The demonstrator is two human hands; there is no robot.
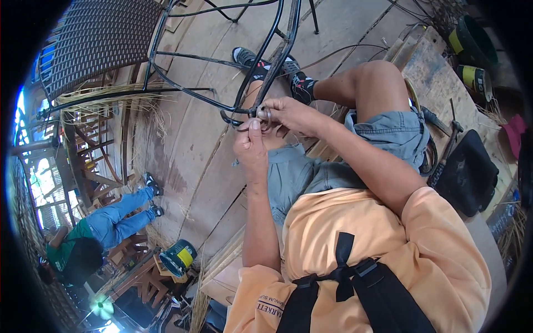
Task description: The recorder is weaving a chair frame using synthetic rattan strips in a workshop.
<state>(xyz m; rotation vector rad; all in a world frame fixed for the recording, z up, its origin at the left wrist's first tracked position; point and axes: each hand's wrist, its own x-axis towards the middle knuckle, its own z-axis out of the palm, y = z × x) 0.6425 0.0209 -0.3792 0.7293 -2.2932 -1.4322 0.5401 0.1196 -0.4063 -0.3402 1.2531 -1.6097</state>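
A black metal chair frame (287,42) stands tilted before me, its woven dark back or seat panel (102,41) at the upper left. My left hand (251,149) pinches a thin brown strip (268,119) with thumb and fingers, close to a curved end of the frame. The fingers of my right hand (286,114) are closed on the same strip, which bends into a small loop between both hands. Whether the strip passes right around the tube is hard to make out. Both hands are above my lap, touching or nearly touching the frame.
On the wooden bench at right lie a hammer (454,130) and a black pad (471,173). Dark buckets (472,41) stand beyond it. A green bucket (177,256) is at lower left, near a person in jeans (119,219). Loose straw-like fibres (105,99) hang left.
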